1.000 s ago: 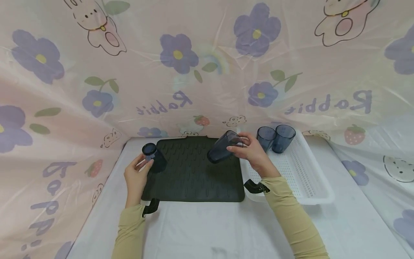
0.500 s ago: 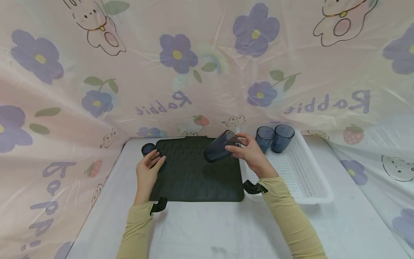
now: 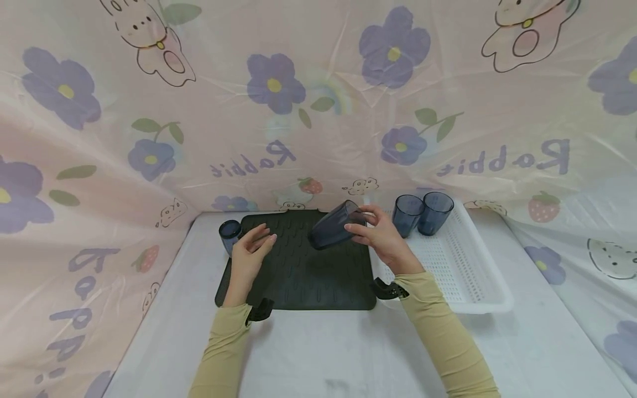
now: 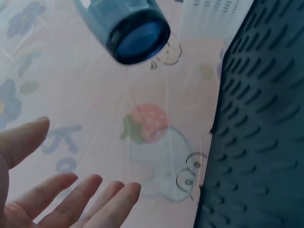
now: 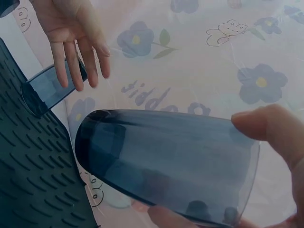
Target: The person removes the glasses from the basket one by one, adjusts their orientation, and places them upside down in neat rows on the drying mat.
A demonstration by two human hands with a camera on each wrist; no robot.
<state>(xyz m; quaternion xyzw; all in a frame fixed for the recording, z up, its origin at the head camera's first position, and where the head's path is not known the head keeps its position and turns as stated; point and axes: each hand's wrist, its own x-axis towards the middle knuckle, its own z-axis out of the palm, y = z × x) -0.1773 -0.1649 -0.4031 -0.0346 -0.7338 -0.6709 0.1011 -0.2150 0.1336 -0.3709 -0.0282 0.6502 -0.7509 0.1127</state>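
My right hand (image 3: 380, 237) holds a blue-tinted drinking glass (image 3: 334, 225) near its rim, thumb on one side and fingers on the other. The glass is tilted over the black ridged mat (image 3: 298, 282), its base pointing left. In the left wrist view the thick base of this glass (image 4: 137, 38) shows ahead of the left fingers. My left hand (image 3: 249, 262) is over the left part of the mat with relaxed fingers and holds nothing. Behind it, a second glass (image 3: 229, 231) stands at the mat's back left corner, partly hidden by the hand.
To the right of the mat sits a white perforated basket (image 3: 490, 276). Two more blue glasses, a nearer-left glass (image 3: 407, 213) and a right glass (image 3: 436, 214), stand side by side at its back. A patterned curtain (image 3: 318, 143) rises behind the white table (image 3: 318, 354).
My left hand has let go of the standing glass and moved right, toward the held glass. The right hand has shifted the tilted glass slightly left.
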